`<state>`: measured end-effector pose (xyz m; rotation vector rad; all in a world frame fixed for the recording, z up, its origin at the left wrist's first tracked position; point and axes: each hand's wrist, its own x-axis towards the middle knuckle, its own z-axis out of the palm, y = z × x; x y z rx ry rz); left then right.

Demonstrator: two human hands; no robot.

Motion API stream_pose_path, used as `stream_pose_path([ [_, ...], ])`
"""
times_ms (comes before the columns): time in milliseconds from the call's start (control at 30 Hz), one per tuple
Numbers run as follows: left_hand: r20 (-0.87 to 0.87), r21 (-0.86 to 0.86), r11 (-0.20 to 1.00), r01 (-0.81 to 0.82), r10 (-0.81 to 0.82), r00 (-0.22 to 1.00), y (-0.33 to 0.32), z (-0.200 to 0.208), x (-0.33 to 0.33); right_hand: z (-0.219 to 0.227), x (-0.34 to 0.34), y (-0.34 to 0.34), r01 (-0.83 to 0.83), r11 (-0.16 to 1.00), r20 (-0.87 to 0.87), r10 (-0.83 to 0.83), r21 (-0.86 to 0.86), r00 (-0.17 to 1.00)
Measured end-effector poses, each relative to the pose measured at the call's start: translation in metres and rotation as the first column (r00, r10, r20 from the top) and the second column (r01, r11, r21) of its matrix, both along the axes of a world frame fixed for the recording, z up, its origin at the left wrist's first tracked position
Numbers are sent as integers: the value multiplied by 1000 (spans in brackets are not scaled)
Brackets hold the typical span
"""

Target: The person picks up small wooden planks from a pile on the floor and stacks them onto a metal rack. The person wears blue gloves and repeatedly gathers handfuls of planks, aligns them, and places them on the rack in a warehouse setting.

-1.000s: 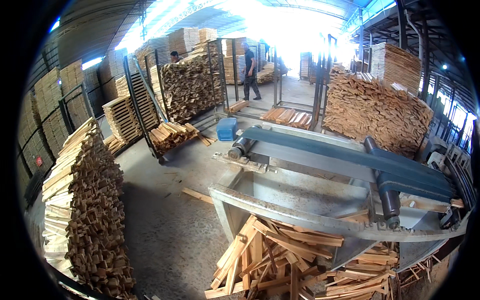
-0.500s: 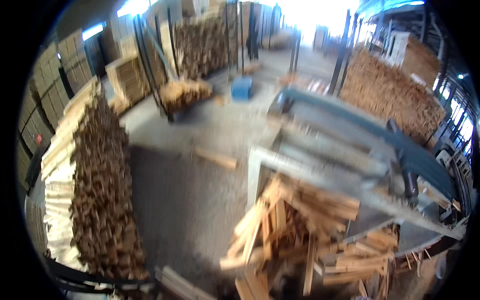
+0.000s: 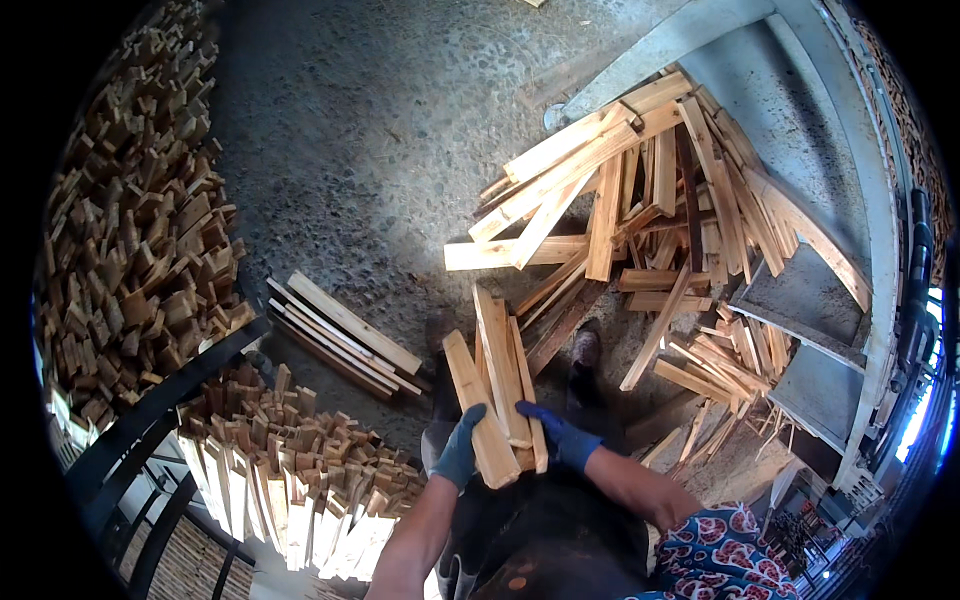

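Between my hands, in front of my dark apron, is a small bundle of short wooden boards [image 3: 480, 415], their long sides pointing away from me. My left hand [image 3: 459, 446], in a blue-green glove, is closed on the bundle's left edge. From the right side my right hand [image 3: 562, 437], in a darker blue glove, grips the same boards. The palm sides of both gloves are hidden. Beyond the bundle lies a loose, criss-crossed pile of boards [image 3: 605, 235]. A few longer boards [image 3: 345, 335] lie side by side on the floor to the left.
Tall stacks of wood [image 3: 140, 230] rise at the far left. A nearer stack [image 3: 300, 470] stands beside my left arm, by a black metal frame [image 3: 165, 400]. On the right is a grey metal machine frame [image 3: 850, 150], with thin offcuts [image 3: 725, 360] near its base. Rough concrete floor [image 3: 330, 150] spreads ahead.
The view has swung down from the wide hall to the floor in front of me. Both my hands and the bundle of boards are now in sight; neither hand could be seen before.
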<state>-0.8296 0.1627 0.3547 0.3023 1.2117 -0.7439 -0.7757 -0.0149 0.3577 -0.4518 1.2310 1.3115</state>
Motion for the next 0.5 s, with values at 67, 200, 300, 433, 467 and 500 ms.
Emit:
stream_pose_path([
  [67,11,127,986,107,-109,994,4,-3,-8,1,-16,11,84,994,43,-81,-74,996],
  [200,35,137,979,152,-158,987,0,-9,-2,-10,-18,2,113,993,-30,-114,-15,993],
  [300,316,412,888,206,-352,881,-12,2,12,-9,-14,-21,33,995,178,-15,-94,984],
  [433,328,360,915,183,-308,893,-16,34,93,8,43,-18,-34,999,279,34,-4,960],
  [467,329,336,924,180,-295,897,-19,41,108,18,52,-17,-50,999,268,44,14,962],
  [500,336,315,933,176,-283,898,-22,53,119,33,55,-18,-56,998,254,47,31,966],
])
